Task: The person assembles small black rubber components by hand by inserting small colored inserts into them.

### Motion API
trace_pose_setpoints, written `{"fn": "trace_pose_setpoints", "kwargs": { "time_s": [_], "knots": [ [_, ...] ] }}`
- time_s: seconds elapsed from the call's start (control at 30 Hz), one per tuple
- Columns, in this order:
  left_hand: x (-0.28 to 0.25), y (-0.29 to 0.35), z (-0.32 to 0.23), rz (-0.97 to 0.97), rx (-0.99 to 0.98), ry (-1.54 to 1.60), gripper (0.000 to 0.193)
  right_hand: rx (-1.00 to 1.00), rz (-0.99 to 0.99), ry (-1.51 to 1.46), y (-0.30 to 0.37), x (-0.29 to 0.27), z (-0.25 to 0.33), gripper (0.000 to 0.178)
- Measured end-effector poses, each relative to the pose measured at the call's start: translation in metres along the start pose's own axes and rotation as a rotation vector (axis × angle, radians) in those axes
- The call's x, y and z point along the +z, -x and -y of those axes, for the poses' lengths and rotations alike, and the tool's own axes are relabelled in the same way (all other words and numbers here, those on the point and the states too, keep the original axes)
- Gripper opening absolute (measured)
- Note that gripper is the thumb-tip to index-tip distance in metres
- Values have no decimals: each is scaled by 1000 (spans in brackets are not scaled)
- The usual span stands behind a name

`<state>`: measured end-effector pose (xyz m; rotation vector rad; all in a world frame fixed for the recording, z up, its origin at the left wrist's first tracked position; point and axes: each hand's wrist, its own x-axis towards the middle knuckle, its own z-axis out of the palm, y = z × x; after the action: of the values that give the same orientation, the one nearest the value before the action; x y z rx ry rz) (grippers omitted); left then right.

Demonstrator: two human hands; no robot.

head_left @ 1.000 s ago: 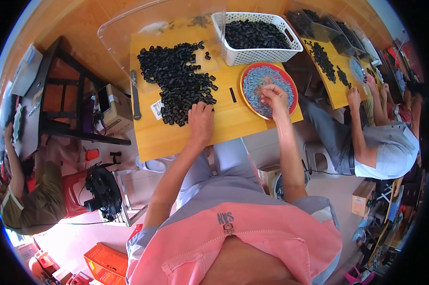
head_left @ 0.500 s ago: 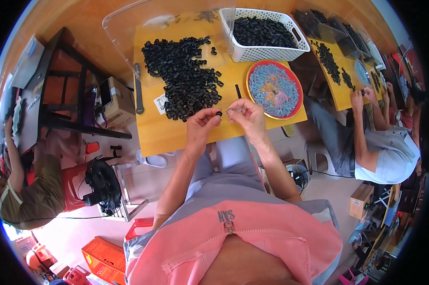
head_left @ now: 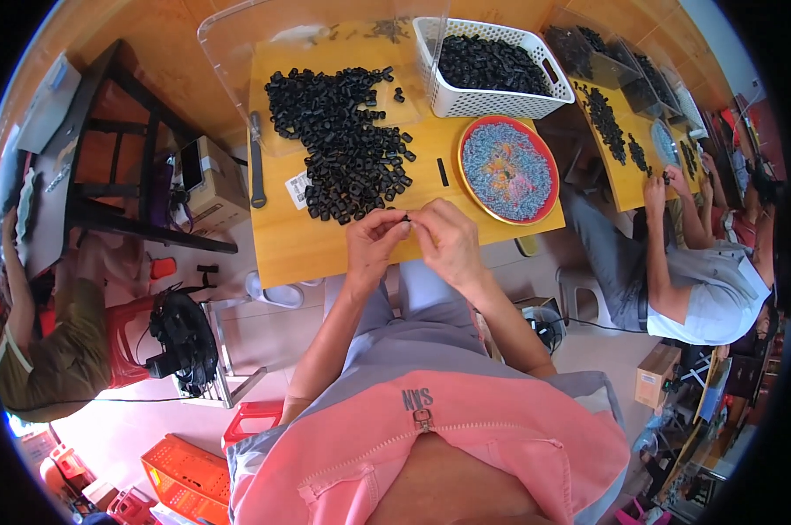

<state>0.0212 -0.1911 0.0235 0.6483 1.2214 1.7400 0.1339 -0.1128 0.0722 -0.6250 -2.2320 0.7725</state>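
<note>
Over the near edge of the yellow table [head_left: 282, 254], my two hands meet fingertip to fingertip. My left hand [head_left: 375, 249] is closed, pinching a small black plastic piece [head_left: 405, 219]. The closed fingers of my right hand [head_left: 451, 243] press against that piece from the other side; whatever they pinch is hidden. Just beyond my left hand spreads a heap of similar small black pieces [head_left: 347, 144]. Past my right hand is a red, yellow-rimmed round tray [head_left: 464, 175] full of tiny grey-blue parts [head_left: 500, 153], with some orange and pink among them.
A white perforated basket [head_left: 500, 106] of black pieces stands at the back right. A black strip [head_left: 443, 172] lies left of the tray, and a long dark tool [head_left: 256, 162] along the left edge. A clear plastic bin [head_left: 229, 79] sits behind. Another person [head_left: 706, 289] works at right.
My right hand has moved left and closed in on my left hand, so the fingertips now touch around the black piece. The view has shifted slightly.
</note>
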Motion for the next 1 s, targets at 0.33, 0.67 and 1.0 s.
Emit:
{"fn": "trace_pose_setpoints", "kwargs": {
  "time_s": [0.33, 0.67, 1.0],
  "knots": [
    [-34, 7, 28, -97, 149, -107, 13, 130, -66, 100, -70, 38, -76, 9],
    [-35, 6, 31, -51, 142, -91, 12, 228, 114, 330, -129, 75, -103, 10],
    [-36, 6, 29, -30, 148, -94, 14, 348, 34, -250, -108, 66, -114, 15]
  ]
}}
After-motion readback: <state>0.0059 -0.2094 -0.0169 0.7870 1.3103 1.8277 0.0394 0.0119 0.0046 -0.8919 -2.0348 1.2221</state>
